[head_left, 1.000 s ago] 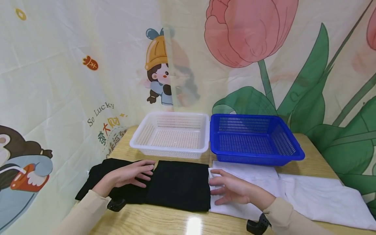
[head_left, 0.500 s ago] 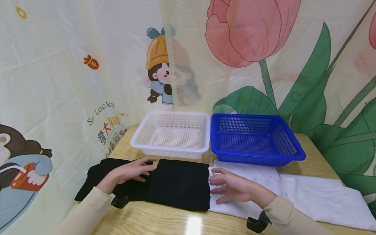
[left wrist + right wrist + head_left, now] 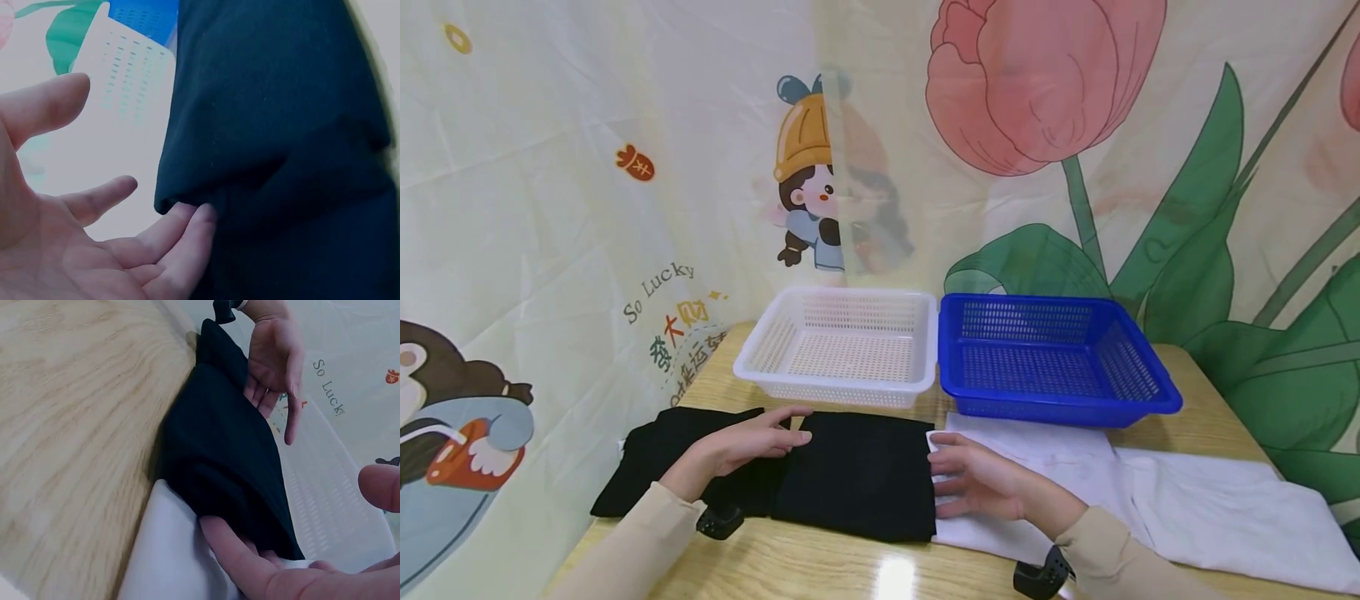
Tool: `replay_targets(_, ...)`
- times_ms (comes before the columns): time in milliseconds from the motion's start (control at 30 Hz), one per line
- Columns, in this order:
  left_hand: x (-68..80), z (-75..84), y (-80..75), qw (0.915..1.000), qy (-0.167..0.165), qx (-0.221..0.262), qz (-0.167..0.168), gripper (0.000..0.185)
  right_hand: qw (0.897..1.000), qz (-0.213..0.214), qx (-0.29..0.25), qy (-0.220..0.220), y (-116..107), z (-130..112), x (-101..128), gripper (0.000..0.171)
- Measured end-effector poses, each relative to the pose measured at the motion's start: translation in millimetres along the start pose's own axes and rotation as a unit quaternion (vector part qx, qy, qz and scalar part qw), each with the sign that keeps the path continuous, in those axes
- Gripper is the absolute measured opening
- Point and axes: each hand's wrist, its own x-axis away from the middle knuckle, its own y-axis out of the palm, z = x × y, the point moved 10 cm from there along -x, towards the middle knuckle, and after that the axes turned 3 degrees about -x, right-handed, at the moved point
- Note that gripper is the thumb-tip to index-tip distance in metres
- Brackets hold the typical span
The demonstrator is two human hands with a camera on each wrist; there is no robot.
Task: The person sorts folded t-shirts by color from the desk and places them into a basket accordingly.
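Note:
A black garment (image 3: 861, 475), flat and folded at its right part, lies across the table between my hands. My left hand (image 3: 748, 442) is over it at the folded part's left edge, its fingers loosely spread. In the left wrist view two fingertips (image 3: 203, 215) reach the edge of the fold, while the thumb stays raised. At the right edge is my right hand (image 3: 981, 482); in the right wrist view its fingertips (image 3: 215, 528) touch the underside of the black fold. A white garment (image 3: 1217, 508) lies beneath and beside the right hand.
Behind the garments stand a white perforated basket (image 3: 835, 392) and a blue perforated basket (image 3: 1045, 408), side by side. The wooden table (image 3: 805, 567) shows along the front. A printed curtain (image 3: 700, 108) hangs close behind and at the left.
My left hand has moved slightly right to the fold's edge. My right hand has shifted slightly left, closer to the black garment's right edge. The baskets have stayed in place.

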Motion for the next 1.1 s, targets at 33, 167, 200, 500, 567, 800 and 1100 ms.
replay_targets(33, 1.2, -0.1, 0.5, 1.0000, 0.003, -0.004, 0.002, 0.075, 1.000, 0.003, -0.003, -0.002, 1.2, 1.5, -1.0, 0.074)
replay_targets(167, 4.6, 2.8, 0.8, 0.9996, 0.015, -0.019, 0.017, 0.069, 1.000, 0.019, -0.017, -0.009, 7.5, 4.1, -3.0, 0.074)
replay_targets(200, 4.7, 3.2, 0.5, 0.9995, 0.019, -0.019, 0.020, 0.068, 0.999, 0.023, -0.022, -0.011, 9.3, 4.1, -3.8, 0.075)
replay_targets(500, -2.3, -8.9, 9.9, 0.9976, 0.050, 0.044, -0.017, 0.070, 0.998, 0.045, 0.022, -0.034, 15.6, 3.8, -17.4, 0.086)
replay_targets(567, -3.9, -9.1, 15.5, 0.9964, 0.059, 0.053, -0.032, 0.073, 0.997, 0.049, 0.032, -0.044, 14.8, 2.9, -20.2, 0.085)
replay_targets(800, -5.1, -7.1, 30.4, 0.9883, 0.083, 0.112, -0.063, 0.083, 0.997, 0.046, 0.026, -0.064, 13.8, 5.0, -28.5, 0.083)
replay_targets(1100, -2.9, -3.9, 36.6, 0.9875, 0.091, 0.123, -0.037, 0.087, 0.988, 0.076, 0.082, -0.107, 13.3, 5.2, -35.9, 0.080)
